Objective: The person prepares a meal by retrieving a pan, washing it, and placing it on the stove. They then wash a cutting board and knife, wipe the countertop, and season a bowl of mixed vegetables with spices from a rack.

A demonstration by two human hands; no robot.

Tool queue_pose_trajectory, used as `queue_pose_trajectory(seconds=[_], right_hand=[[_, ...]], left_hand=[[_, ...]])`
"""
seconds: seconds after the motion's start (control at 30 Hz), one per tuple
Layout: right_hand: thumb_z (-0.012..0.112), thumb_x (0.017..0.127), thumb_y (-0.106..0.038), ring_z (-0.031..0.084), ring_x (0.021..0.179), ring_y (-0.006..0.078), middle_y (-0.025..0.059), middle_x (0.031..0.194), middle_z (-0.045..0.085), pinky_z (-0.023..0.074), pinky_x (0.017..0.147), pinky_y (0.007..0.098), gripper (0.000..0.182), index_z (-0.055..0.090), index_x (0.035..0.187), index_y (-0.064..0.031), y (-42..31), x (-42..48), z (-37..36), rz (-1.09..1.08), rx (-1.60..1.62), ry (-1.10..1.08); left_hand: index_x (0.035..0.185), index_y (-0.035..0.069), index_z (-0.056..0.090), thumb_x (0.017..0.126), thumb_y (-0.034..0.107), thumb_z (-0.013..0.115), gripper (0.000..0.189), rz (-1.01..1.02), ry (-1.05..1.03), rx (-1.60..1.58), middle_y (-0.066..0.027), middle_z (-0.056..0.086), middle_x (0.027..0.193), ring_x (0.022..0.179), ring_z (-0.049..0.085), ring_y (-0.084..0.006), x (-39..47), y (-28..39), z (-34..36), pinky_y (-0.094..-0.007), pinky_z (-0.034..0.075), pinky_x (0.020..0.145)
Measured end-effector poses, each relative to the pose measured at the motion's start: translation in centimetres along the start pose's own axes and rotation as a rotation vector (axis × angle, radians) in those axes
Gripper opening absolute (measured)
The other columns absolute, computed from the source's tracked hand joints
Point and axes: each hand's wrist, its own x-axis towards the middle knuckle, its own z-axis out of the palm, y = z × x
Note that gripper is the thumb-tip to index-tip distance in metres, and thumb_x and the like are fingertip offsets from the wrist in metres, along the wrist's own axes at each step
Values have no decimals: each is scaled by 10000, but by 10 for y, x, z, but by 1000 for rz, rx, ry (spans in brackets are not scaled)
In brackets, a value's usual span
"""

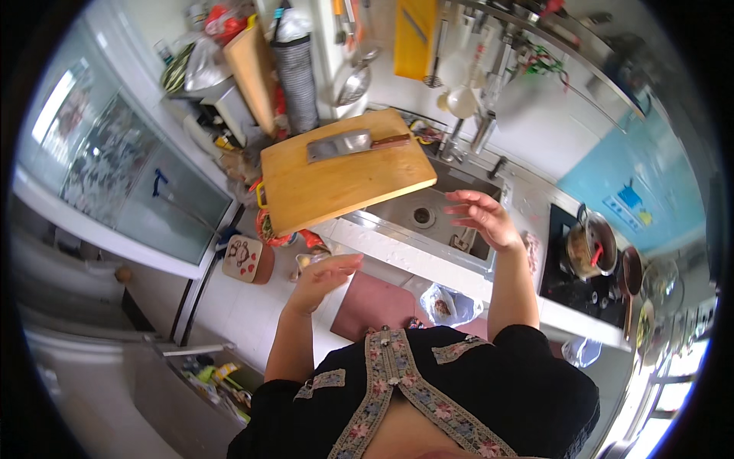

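Observation:
My left hand is raised in front of me with its fingers apart, holding nothing, a little below the near edge of a wooden cutting board. A cleaver with a wooden handle lies flat on the board, its handle towards the right. The board rests at the left end of a steel sink and covers part of it. Over the sink's right part, my right hand is held up, empty, fingers spread. Neither hand touches the board or the cleaver.
To the right, a pot with a red utensil stands on a black hob. Below the counter are a lined waste bin and a stool. An open drawer is at lower left. Utensils and a yellow grater hang on the wall.

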Motion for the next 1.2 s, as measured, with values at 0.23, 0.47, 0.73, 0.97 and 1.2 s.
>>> queue_pose_trajectory(seconds=[0.23,0.47,0.73,0.97,1.2], right_hand=[[730,884,-359,641,1173,321,136,1246,680,509,975,438,423,696,1250,-151,148,-68,-42,435,-644,537],[778,829,-265,571,1230,340,154,1286,629,452,1054,453,543,625,1338,-154,187,-186,-200,384,-1311,1223],[717,817,-351,567,1249,336,103,1299,637,478,1035,441,625,554,1411,-244,149,-186,-255,825,-1472,982],[753,814,-246,650,1030,318,168,1059,661,542,899,415,338,674,1066,-36,122,-188,-298,218,-1134,1189],[562,1009,-128,623,1213,373,181,1369,600,559,946,497,414,481,1413,-82,96,-118,-218,112,441,811]], left_hand=[[1247,96,678,942,263,667,349,-26,-647,1672,-101,697,1233,1124,662,-267,7,-46,3,-430,499,1001],[1265,105,679,897,267,724,404,-243,-463,1444,-115,702,1211,1111,662,-299,-39,-60,-54,-397,506,982],[1272,114,676,893,259,735,410,-405,-177,1149,-118,702,1207,1113,665,-283,-40,-74,20,-381,518,957],[1269,112,682,893,259,742,408,-455,-72,1072,-115,709,1190,1086,679,-259,-37,-104,61,-369,531,922],[1252,100,682,903,261,715,385,-352,48,1026,-123,700,1211,1122,660,-285,-25,-115,95,-379,516,952]])
